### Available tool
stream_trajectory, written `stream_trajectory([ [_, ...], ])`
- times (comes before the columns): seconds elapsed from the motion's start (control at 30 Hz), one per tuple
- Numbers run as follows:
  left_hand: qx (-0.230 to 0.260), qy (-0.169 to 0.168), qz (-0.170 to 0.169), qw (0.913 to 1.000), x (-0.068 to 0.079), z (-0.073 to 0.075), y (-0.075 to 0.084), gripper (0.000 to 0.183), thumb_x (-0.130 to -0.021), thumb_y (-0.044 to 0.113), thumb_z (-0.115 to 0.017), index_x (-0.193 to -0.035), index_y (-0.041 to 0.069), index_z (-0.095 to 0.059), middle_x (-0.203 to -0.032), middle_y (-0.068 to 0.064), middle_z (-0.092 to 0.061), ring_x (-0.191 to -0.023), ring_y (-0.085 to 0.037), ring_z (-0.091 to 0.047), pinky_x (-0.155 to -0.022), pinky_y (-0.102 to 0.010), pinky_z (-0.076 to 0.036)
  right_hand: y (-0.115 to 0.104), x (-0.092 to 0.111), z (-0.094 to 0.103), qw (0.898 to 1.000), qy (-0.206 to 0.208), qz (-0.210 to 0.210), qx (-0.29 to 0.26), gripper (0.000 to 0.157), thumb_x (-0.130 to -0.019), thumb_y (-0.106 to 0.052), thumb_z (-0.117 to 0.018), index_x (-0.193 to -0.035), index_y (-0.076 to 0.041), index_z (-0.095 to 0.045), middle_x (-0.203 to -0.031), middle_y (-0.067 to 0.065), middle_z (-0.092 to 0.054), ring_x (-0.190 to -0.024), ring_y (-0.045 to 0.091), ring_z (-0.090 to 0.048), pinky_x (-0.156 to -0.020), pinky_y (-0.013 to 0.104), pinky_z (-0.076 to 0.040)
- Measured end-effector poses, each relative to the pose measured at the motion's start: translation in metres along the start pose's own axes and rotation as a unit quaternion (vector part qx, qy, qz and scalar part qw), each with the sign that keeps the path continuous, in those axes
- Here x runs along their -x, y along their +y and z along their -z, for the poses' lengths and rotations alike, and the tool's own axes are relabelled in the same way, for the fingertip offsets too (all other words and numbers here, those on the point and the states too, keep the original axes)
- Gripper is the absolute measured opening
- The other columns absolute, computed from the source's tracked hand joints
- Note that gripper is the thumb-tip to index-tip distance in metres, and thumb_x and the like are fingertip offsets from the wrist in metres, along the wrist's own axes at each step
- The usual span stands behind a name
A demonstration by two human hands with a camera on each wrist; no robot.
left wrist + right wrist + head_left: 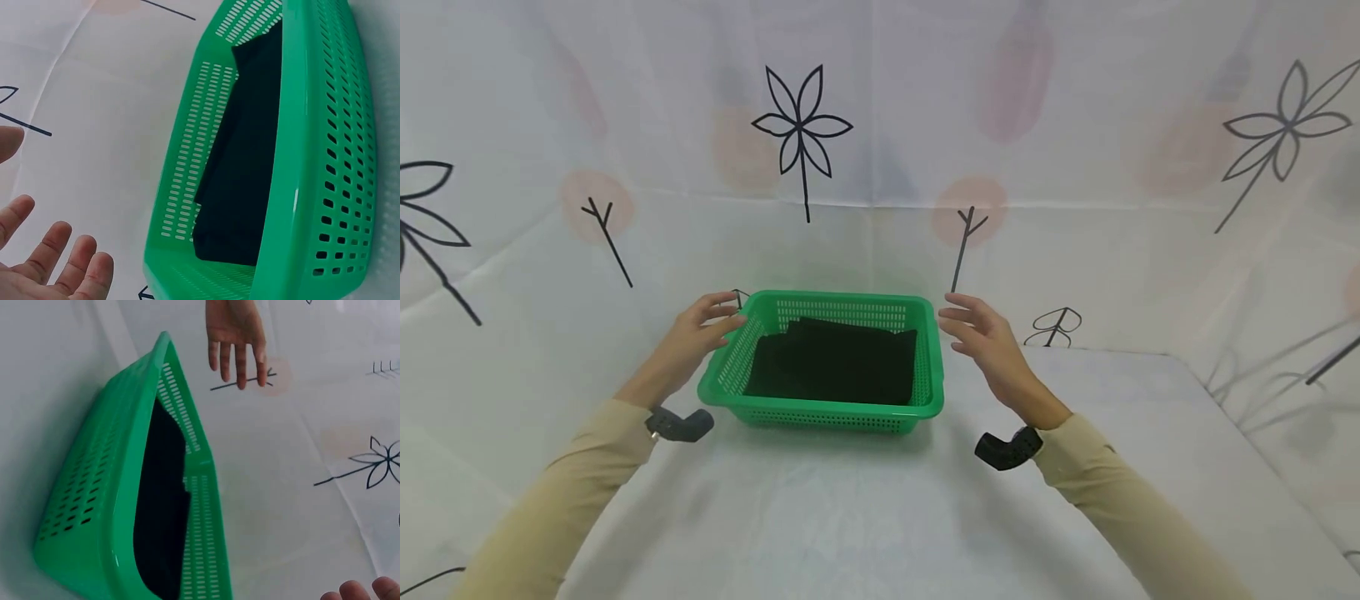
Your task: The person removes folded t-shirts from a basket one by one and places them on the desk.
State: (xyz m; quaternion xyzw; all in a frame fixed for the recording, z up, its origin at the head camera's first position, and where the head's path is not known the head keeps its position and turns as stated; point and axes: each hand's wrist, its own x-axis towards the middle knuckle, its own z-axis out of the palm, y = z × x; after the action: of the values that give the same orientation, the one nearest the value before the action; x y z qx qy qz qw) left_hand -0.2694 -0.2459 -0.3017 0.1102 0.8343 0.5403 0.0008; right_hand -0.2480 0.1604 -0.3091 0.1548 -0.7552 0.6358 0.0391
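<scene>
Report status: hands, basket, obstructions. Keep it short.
Left hand and right hand open, empty, flanking green basket. Basket upright, black cloth lying inside. No obstruction seen between hands and basket.

We see a white sheet (895, 100) behind the white-topped bench (1120, 433), printed with a black outlined flower (800, 127). Right of that flower we find a faded pink oval (1017, 79) and, farther off, a second flower (1288, 127); below it, a left twig (613, 246) and a right twig (962, 248), both overlapping pale orange discs (578, 190).
</scene>
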Motion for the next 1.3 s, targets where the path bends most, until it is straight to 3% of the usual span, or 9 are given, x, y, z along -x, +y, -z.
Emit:
stream_trajectory([
  [0.27,0.011,0.004,0.018,0.9998,-0.01,-0.004,-0.003,0.065,-0.098,0.026,-0.057,-0.152,0.005,-0.025,-0.149,-0.027,-0.028,-0.135,-0.04,-0.032,-0.107,-0.055,-0.03,0.002,-0.009,-0.011,1.0,0.0,-0.012,-0.025,0.054,-0.099,-0.023,-0.056,-0.145,-0.004,-0.038,-0.138,0.02,-0.047,-0.127,0.033,-0.046,-0.103,0.053,-0.037],
  [0.7,0.054,-0.018,0.027,0.998,-0.026,-0.014,-0.017,0.064,-0.098,0.021,-0.058,-0.15,0.002,-0.024,-0.148,-0.029,-0.029,-0.135,-0.04,-0.03,-0.108,-0.055,-0.027,0.013,-0.023,-0.026,0.996,-0.014,-0.062,-0.06,0.056,-0.099,-0.025,-0.056,-0.147,-0.005,-0.035,-0.142,0.02,-0.043,-0.129,0.033,-0.042,-0.106,0.051,-0.033],
  [1.3,0.073,-0.05,0.065,0.994,-0.033,-0.027,-0.03,0.068,-0.099,0.018,-0.056,-0.153,0.003,-0.017,-0.15,-0.03,-0.024,-0.139,-0.04,-0.024,-0.11,-0.053,-0.022,0.026,-0.044,-0.046,0.99,-0.024,-0.12,-0.069,0.06,-0.097,-0.019,-0.057,-0.149,-0.003,-0.032,-0.138,0.022,-0.046,-0.132,0.036,-0.038,-0.107,0.051,-0.03],
])
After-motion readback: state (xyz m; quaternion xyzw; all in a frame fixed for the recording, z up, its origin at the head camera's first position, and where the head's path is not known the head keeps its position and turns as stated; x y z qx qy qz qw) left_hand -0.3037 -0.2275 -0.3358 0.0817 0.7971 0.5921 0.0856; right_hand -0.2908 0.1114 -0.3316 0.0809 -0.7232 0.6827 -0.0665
